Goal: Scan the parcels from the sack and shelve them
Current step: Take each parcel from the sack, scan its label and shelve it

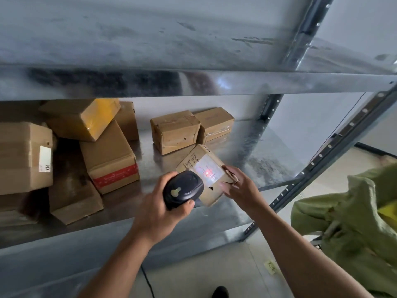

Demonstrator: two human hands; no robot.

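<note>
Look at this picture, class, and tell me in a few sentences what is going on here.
A person is scanning a parcel at a grey metal shelf. The left hand grips a black handheld scanner, whose red light falls on the white label of a small brown cardboard parcel held by the right hand at the shelf's front. Other brown cardboard boxes already sit on the shelf, and a green woven sack is at the right.

Bare shelf (253, 147) right of paired boxes (189, 130), stacked boxes (92, 143) crowding left (upright (322, 147) beyond)
</note>
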